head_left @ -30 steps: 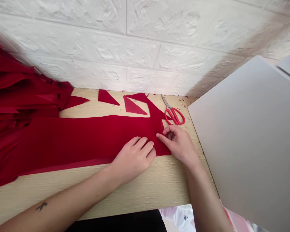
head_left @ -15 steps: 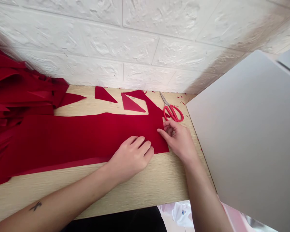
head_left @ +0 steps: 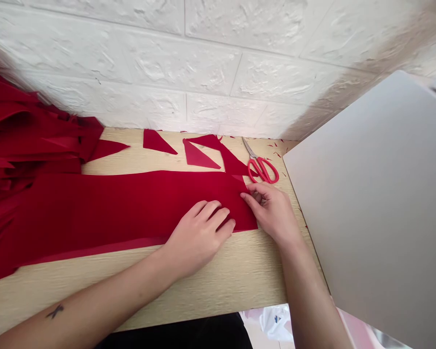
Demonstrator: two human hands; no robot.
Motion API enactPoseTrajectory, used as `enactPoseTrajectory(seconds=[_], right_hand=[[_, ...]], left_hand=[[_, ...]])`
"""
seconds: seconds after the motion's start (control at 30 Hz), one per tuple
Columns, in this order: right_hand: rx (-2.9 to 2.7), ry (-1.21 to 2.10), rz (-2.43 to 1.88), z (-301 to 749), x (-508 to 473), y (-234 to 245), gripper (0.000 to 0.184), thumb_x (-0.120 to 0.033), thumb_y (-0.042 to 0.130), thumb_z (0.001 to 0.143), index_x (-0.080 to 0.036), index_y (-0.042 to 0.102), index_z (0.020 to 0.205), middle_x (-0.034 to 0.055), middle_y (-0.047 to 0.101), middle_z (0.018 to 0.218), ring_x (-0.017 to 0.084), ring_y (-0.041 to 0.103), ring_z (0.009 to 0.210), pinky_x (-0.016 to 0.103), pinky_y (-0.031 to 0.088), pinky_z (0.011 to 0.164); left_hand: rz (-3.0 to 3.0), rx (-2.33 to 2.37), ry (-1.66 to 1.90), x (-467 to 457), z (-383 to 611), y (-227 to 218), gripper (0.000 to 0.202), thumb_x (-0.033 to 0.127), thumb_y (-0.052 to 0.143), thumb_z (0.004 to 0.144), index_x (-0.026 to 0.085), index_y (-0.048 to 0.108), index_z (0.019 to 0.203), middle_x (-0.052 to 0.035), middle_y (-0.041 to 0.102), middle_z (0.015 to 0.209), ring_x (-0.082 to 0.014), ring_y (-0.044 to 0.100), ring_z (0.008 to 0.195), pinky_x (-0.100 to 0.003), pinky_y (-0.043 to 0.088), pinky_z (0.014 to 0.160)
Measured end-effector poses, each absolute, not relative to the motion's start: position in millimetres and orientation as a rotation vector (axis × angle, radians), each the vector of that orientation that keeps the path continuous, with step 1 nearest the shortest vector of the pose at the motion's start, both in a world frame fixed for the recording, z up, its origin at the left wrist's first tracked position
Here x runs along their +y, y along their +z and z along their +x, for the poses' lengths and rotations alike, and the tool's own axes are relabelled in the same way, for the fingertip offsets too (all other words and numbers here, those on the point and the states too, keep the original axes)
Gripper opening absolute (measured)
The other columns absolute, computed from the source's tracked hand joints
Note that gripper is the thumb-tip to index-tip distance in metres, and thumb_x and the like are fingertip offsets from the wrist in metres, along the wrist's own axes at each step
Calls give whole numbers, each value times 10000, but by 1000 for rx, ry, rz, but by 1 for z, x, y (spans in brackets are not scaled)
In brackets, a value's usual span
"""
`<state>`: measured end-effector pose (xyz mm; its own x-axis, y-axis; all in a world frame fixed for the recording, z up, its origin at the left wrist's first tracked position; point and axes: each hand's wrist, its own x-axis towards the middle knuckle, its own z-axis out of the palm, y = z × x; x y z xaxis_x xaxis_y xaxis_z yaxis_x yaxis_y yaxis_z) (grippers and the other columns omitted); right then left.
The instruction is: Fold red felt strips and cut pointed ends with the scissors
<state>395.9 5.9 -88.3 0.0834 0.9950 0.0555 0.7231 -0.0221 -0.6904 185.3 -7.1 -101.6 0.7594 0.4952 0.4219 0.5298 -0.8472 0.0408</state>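
A long piece of red fabric (head_left: 112, 203) lies flat along the table, its right end under my hands. My left hand (head_left: 203, 232) rests on the fabric near its front edge, palm down with fingers spread and slightly bent. At the right end, my right hand (head_left: 272, 208) pinches the edge of the cloth between thumb and fingers. Just beyond that hand lie scissors (head_left: 263, 168) with red handles, blades pointing to the wall. The far right corner of the fabric shows a lighter underside beside a dark red offcut (head_left: 234, 159).
Triangular red scraps (head_left: 201, 156) and small snippets lie along the white brick-patterned wall (head_left: 138, 58). A heap of red cloth (head_left: 29, 131) fills the left. A large pale panel (head_left: 370, 194) stands at the right edge of the wooden table (head_left: 218, 286).
My right hand has shifted slightly right with the fabric's edge, and the far corner now shows its lighter underside. My left hand stays on the cloth.
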Motion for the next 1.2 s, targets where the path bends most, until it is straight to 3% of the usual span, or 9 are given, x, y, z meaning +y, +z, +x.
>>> enactPoseTrajectory(seconds=[0.3,0.47,0.6,0.87,1.03,1.2], right_hand=[[-1688,645,-1778,397,6,-89,132,-332,663,860,-216,722,884,43,673,847,156,528,596,322,462,616],[-1689,625,-1818,396,7,-89,171,-381,678,851,-214,666,815,19,614,713,161,498,575,318,442,597],[-1601,668,-1832,395,7,-90,178,-368,699,825,-209,647,885,19,649,750,148,513,564,301,445,580],[-1583,584,-1879,391,7,-93,160,-361,671,838,-209,625,853,32,652,758,156,544,586,311,458,606],[-1534,608,-1877,391,7,-99,319,-386,668,832,-200,587,1078,28,645,811,171,563,601,331,469,628],[-1555,608,-1834,394,8,-101,326,-367,657,838,-221,541,1106,56,654,898,198,585,643,364,476,654]], left_hand=[[-2864,-840,-654,-8,184,-103,206,138,579,931,176,722,1074,-33,751,1172,-236,663,1089,-372,527,940],[-2857,-833,-608,-11,184,-100,246,110,536,939,167,720,1092,-41,757,1173,-227,672,1094,-367,528,927],[-2816,-881,-625,-13,185,-100,240,78,540,916,162,729,1038,-34,770,1140,-225,687,1057,-359,542,891],[-2817,-977,-704,-18,189,-101,122,213,612,937,164,724,931,-38,775,1083,-234,679,1023,-370,539,859],[-3089,-1296,-460,8,188,-74,263,393,535,986,187,698,984,-60,748,1074,-227,657,983,-368,542,794],[-2915,-1558,-126,63,200,-48,280,321,607,938,129,655,1136,-161,687,1181,-344,613,1143,-483,533,902]])
